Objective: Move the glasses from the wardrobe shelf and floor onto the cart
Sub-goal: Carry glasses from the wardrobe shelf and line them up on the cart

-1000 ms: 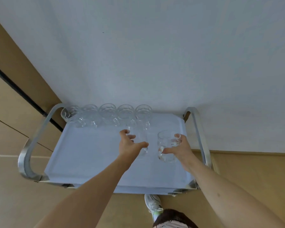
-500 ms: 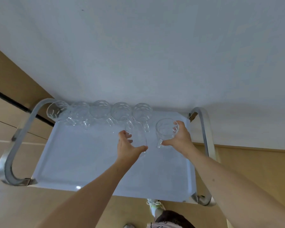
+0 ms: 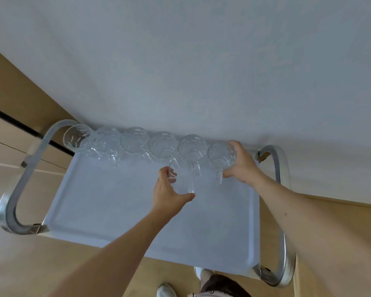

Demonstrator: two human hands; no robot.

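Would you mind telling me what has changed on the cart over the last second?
The right hand has carried its glass mug away from the middle of the cart tray to the right end of the back row of mugs, beside the wall, and still grips it. The left hand has moved a little farther back with its glass, still held. The five mugs in the row stayed put.

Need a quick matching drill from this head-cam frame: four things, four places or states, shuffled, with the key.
Things:
1. left hand
2. right hand
3. white rectangular cart tray
4. curved metal cart handle

Places or states:
A. at the tray's left end
B. grips the clear glass mug at the right end of the back row
C. carries the row of mugs along its far edge
D. holds a plain clear glass tumbler in front of the row

Pairs: 1-D, 2-B, 3-C, 4-A
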